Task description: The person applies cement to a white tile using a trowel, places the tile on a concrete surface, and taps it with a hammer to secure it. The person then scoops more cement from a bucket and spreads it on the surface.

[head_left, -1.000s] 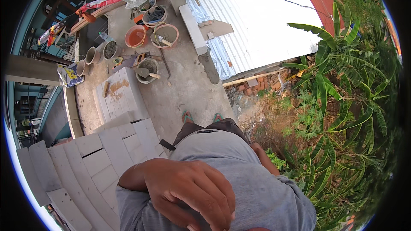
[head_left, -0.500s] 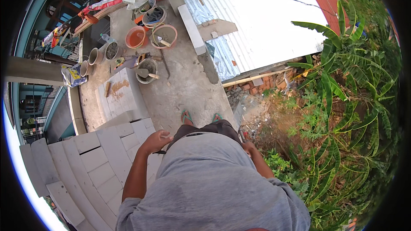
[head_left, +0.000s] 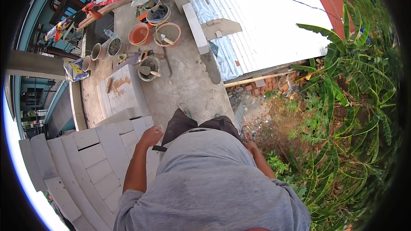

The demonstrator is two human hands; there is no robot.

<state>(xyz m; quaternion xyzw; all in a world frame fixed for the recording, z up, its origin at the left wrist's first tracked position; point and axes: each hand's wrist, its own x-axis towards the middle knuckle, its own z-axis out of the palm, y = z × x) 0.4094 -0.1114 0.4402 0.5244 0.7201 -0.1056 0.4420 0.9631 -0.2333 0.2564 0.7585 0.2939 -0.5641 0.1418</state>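
My left hand point(head_left: 151, 137) hangs beside my left thigh with its fingers curled in. Nothing shows in it, and it is held over the edge of a large stack of pale grey blocks point(head_left: 99, 170). A dark strap point(head_left: 159, 148) sticks out from my waist just below that hand. On the other side, my right hand point(head_left: 251, 147) is down against my right hip. My body and shorts hide most of its fingers. Ahead of my feet a bucket of grey mortar point(head_left: 147, 78) holds a trowel point(head_left: 147, 70) with a wooden handle.
A lower block stack point(head_left: 123, 90) with a small wooden piece point(head_left: 109, 85) stands ahead left. Farther off are an orange tub point(head_left: 139, 34), another mortar tub point(head_left: 167, 33) and several buckets. The concrete slab's edge point(head_left: 229, 98) drops to rubble and banana plants point(head_left: 342, 115) on the right.
My left hand has drawn back slightly to the left and its fingers have curled in. My left thigh has come forward, covering more of my feet. The tubs and buckets sit slightly lower in view.
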